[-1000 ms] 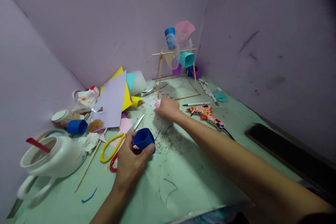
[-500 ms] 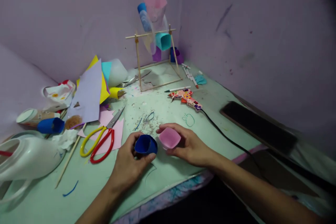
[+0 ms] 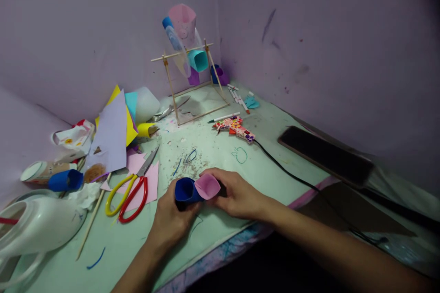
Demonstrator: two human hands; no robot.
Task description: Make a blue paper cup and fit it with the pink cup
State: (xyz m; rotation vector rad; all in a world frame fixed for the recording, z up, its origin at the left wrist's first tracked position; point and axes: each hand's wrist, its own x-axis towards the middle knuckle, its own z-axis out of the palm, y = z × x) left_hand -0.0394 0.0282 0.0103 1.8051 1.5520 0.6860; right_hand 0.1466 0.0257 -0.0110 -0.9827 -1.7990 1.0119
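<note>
My left hand (image 3: pixel 169 217) wraps round a dark blue paper cup (image 3: pixel 184 190), its open end facing up toward me. A pink paper cup (image 3: pixel 207 186) is held by my right hand (image 3: pixel 237 192), also with its opening toward me. The two cups sit side by side and appear to touch, low over the front of the table (image 3: pixel 220 238). Both thumbs are near the lower sides of the cups, and the fingers behind them are partly hidden. Left of my left hand lie scissors (image 3: pixel 132 192) with yellow and red handles.
A stick frame (image 3: pixel 173 91) carrying a wheel with coloured cups stands at the back. A flowered glue gun (image 3: pixel 237 128) with a black cord lies centrally. At right is a dark phone (image 3: pixel 323 155). Paper sheets (image 3: pixel 110 132) and a white jug (image 3: pixel 51 219) occupy the left.
The pink cup in my right hand has moved left against the blue cup, closing the gap between them. The camera view has shifted slightly to the right.
</note>
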